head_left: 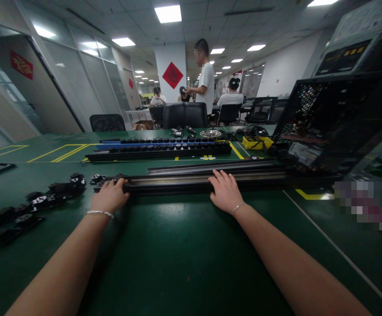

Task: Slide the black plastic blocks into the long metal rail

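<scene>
1. From where I stand, the step in hand looks like steadying a long black rail (167, 186), which lies lengthwise across the middle of the green desk (164, 250), roughly parallel to its far edge.
2. The left hand (110, 195) is at the rail's left end, its fingers bent over it; I can't tell whether they grip or merely rest. The right hand (225, 188) lies farther along, its fingers spread over the channel, not wrapped around it.
3. I'd judge that shifting the rail calls for a firm hold at both places and an even push or lift, so it doesn't swing.
4. The easiest room is toward the desk's near edge, itself out of view: plain green surface lies between the forearms.
5. Rightward is tight. The rail runs into shadow by a black case (335, 118) on the desk's right side; whether they touch, I can't see.
6. Beyond the rail, a thinner strip (210, 167) lies close alongside, and a loaded black rail (164, 154) sits nearer the desk's far edge.
7. Toward the desk's left side, small black parts (62, 188) could get knocked if the left end slides that way.
</scene>
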`<state>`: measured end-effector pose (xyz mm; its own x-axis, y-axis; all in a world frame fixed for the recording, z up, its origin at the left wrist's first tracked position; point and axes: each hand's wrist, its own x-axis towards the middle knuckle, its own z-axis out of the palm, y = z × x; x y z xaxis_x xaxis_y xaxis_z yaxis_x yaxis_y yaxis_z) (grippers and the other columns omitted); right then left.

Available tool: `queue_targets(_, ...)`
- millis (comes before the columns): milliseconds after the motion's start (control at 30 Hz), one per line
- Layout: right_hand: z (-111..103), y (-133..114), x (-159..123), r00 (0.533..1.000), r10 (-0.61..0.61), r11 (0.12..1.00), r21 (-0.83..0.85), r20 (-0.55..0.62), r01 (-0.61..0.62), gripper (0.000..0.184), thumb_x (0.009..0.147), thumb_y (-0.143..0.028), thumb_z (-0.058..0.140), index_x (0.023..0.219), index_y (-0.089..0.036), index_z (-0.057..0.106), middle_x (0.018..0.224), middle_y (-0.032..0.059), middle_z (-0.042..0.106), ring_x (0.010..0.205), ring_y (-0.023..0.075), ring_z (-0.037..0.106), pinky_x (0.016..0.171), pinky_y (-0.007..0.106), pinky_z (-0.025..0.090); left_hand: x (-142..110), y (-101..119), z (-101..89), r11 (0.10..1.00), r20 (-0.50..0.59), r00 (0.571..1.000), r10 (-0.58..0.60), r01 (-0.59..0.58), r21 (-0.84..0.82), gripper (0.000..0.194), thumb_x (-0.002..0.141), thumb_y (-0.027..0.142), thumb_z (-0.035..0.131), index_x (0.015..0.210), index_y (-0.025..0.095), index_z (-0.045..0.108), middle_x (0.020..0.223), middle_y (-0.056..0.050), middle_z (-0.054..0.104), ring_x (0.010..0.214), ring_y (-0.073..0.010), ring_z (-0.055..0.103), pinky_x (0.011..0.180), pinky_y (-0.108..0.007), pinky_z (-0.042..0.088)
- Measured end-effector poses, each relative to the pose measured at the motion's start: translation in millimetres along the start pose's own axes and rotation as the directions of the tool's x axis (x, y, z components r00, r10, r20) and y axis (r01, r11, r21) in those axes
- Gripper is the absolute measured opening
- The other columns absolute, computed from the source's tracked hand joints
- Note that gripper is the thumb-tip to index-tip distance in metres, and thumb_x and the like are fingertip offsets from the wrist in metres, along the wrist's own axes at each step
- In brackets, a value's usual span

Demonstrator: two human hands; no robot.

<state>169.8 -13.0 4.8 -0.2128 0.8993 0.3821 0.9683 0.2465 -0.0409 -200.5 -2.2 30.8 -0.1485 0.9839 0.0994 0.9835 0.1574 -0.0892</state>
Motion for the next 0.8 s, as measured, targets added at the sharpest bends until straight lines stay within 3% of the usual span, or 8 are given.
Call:
queue_targets(367, -1, 0, 1, 1.0, 0.002, 1.0, -0.001, 0.013, -0.002, 0.046, 0.073, -0.02, 0.052, 0.119, -0.019, 0.054, 0.144, 0.0105, 0.036, 0.133, 0.0291, 0.027, 0.109, 0.047, 0.016, 3, -13, -3.2, 0.999, 0.061, 0.997, -0.043, 0.044, -0.015, 0.054, 0.08, 0.026, 0.036, 0.134, 0.021, 0.036, 0.131, -0.017, 0.046, 0.123, -0.032, 0.04, 0.093, -0.047, 0.039)
queue_targets(800, -4, -1, 1, 0.999, 0.013, 1.0, 0.01, 0.037, -0.013, 0.046, 0.074, -0.02, 0.052, 0.119, -0.019, 0.054, 0.145, 0.0107, 0.035, 0.134, 0.029, 0.026, 0.109, 0.047, 0.016, 7, -29, -0.8, 0.985, 0.091, 0.984, -0.155, 0.161, -0.06, 0.055, 0.08, 0.03, 0.039, 0.135, 0.025, 0.035, 0.137, -0.016, 0.041, 0.128, -0.0342, 0.033, 0.093, -0.051, 0.037)
